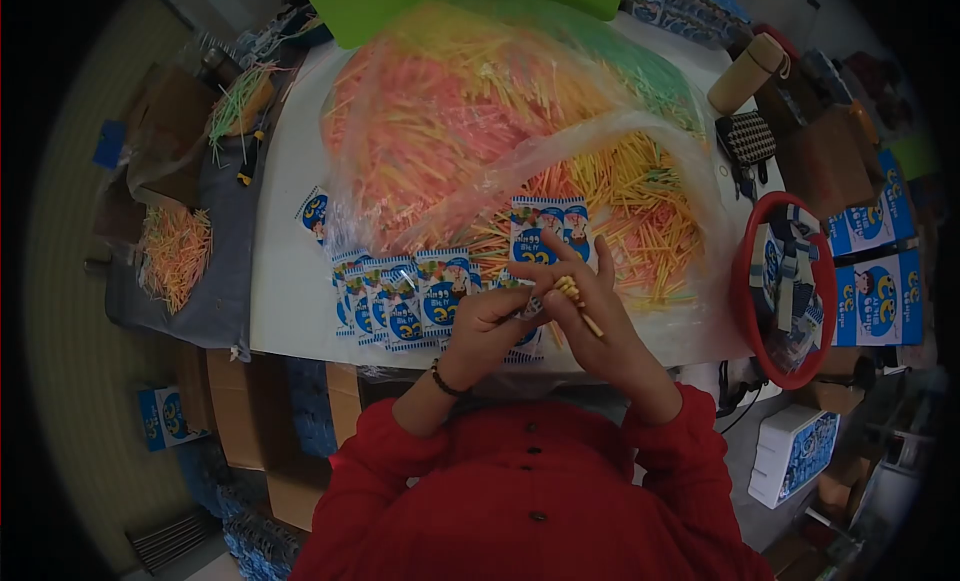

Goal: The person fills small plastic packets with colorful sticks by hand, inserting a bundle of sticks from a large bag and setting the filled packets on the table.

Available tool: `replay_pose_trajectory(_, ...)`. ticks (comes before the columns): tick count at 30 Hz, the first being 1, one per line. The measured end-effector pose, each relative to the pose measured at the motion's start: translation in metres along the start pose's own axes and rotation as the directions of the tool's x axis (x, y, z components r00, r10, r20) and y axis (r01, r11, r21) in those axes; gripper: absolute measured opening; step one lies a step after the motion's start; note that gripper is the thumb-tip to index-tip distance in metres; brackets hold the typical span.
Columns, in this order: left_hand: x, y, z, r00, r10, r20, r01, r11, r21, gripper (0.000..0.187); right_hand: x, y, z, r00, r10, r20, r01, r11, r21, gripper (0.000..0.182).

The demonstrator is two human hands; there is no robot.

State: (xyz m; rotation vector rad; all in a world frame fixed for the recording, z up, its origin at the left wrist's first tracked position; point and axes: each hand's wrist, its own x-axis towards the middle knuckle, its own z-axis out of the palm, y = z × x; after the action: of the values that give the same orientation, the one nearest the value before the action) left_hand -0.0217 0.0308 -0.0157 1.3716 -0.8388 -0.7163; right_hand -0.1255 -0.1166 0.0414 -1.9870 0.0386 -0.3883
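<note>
Sticks in hand: small bundle of yellow sticks at frame centre, pinched in right hand; tips poke out toward 5 o'clock. Held bunched, prob. so they stay aligned as one lot.
Right hand: fingers closed round the bundle, thumb + forefinger clamped on it, other fingers fanned up toward 12.
Left hand: just at 9 o'clock of the right, fingers curled, tips touching a blue packet betw. the two hands. Looks like it grips the packet edge, but how tight: can't tell, half hidden. Dark bracelet on wrist.
Packet row: filled-looking blue packets overlapped in a row at 9 o'clock of hands, on the white table; shingled, likely to keep count & save space.
More packets: two upright-looking ones at 12 o'clock, leaning on the heap.
Stick heap: big clear plastic bag at 12 o'clock, spread open w/ pink, orange, yellow, green sticks; open mouth faces the person, so supply is within reach.
Side piles: loose orange sticks at 9 o'clock, off table; green ones at 10.
Right side: red ring at 3 o'clock; printed boxes beyond it.
Person: red sleeves, buttoned front at 6 o'clock.
</note>
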Motion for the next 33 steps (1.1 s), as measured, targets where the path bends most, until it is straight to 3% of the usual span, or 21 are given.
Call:
replay_pose_trajectory(1,0.000,-0.004,-0.001,0.999,0.003,0.047,-0.005,0.999,0.046,0.020,0.001,-0.002,-0.001,0.999,-0.028,0.046,0.036,0.980,-0.193,0.024)
replay_pose_trajectory(5,0.008,-0.002,0.007,0.998,0.012,0.055,-0.005,0.991,-0.135,0.025,0.004,0.000,-0.012,0.994,0.032,0.106,-0.020,0.994,-0.106,0.028)
replay_pose_trajectory(6,0.011,-0.003,0.007,0.998,0.025,0.058,-0.017,0.991,-0.135,0.026,0.005,0.003,-0.012,0.996,0.044,0.073,-0.057,0.978,0.200,0.028)
replay_pose_trajectory(7,0.014,-0.003,0.008,0.997,0.038,0.061,-0.029,0.991,-0.134,0.027,0.005,0.004,-0.013,0.997,0.067,0.044,-0.080,0.869,0.488,0.028)
replay_pose_trajectory(8,0.016,-0.003,0.012,0.997,0.040,0.059,-0.031,0.990,-0.135,0.027,0.007,0.003,-0.016,0.997,0.065,0.047,-0.080,0.870,0.486,0.028)
replay_pose_trajectory(10,0.020,0.000,0.018,0.998,-0.062,0.003,0.060,0.942,-0.331,0.029,0.014,-0.001,-0.022,0.961,0.252,-0.117,-0.107,0.723,0.683,0.026)
replay_pose_trajectory(11,0.018,-0.001,0.017,0.998,-0.061,0.001,0.058,0.942,-0.329,0.029,0.012,0.010,-0.031,0.961,0.250,-0.116,-0.106,0.722,0.683,0.026)
replay_pose_trajectory(13,0.009,-0.005,0.017,0.990,-0.137,0.021,0.117,0.744,-0.658,0.045,0.001,0.039,-0.056,0.921,0.355,-0.160,-0.017,0.447,0.894,0.024)
replay_pose_trajectory(14,0.003,-0.003,0.013,0.990,-0.139,0.030,0.124,0.738,-0.663,0.045,-0.002,0.046,-0.062,0.917,0.362,-0.166,-0.017,0.452,0.892,0.024)
replay_pose_trajectory(16,-0.010,0.014,-0.006,0.974,-0.224,-0.032,0.183,0.861,-0.476,0.052,-0.003,0.052,-0.074,0.729,0.577,-0.369,-0.259,0.731,0.631,0.021)
replay_pose_trajectory(17,-0.013,0.017,-0.014,0.975,-0.222,-0.020,0.186,0.857,-0.480,0.052,-0.006,0.065,-0.078,0.722,0.578,-0.380,-0.259,0.736,0.626,0.021)
replay_pose_trajectory(19,-0.019,0.021,-0.030,0.918,-0.112,-0.380,0.114,0.993,-0.018,0.048,-0.012,0.092,-0.082,0.781,0.343,-0.522,-0.322,0.937,0.134,0.021)
replay_pose_trajectory(20,-0.019,0.024,-0.041,0.921,-0.115,-0.372,0.115,0.993,-0.023,0.048,-0.014,0.096,-0.085,0.776,0.346,-0.528,-0.328,0.936,0.131,0.021)
replay_pose_trajectory(21,-0.018,0.026,-0.052,0.932,-0.005,-0.364,0.165,0.897,0.411,0.052,-0.013,0.095,-0.086,0.829,0.301,-0.471,-0.343,0.939,-0.002,0.020)
replay_pose_trajectory(22,-0.015,0.027,-0.057,0.946,0.093,-0.310,0.188,0.619,0.762,0.056,-0.010,0.093,-0.085,0.877,0.262,-0.403,-0.340,0.930,-0.136,0.020)
replay_pose_trajectory(23,-0.011,0.027,-0.056,0.946,0.098,-0.309,0.185,0.620,0.763,0.056,-0.006,0.092,-0.085,0.877,0.258,-0.404,-0.338,0.931,-0.138,0.020)
replay_pose_trajectory(25,-0.003,0.029,-0.052,0.896,0.401,-0.192,0.100,0.240,0.966,0.058,0.004,0.091,-0.082,0.898,0.180,-0.400,-0.362,0.819,-0.445,0.019)
replay_pose_trajectory(29,0.010,0.034,-0.025,0.898,0.389,-0.205,0.155,0.157,0.975,0.056,0.029,0.100,-0.081,0.888,0.101,-0.449,-0.337,0.807,-0.485,0.016)
replay_pose_trajectory(31,0.024,0.029,-0.009,0.910,0.372,-0.185,0.094,0.249,0.964,0.052,0.042,0.103,-0.084,0.865,-0.005,-0.502,-0.372,0.665,-0.648,0.016)
replay_pose_trajectory(33,0.042,0.016,-0.003,0.915,0.369,-0.161,0.080,0.227,0.971,0.049,0.054,0.113,-0.088,0.875,-0.032,-0.483,-0.375,0.586,-0.718,0.022)
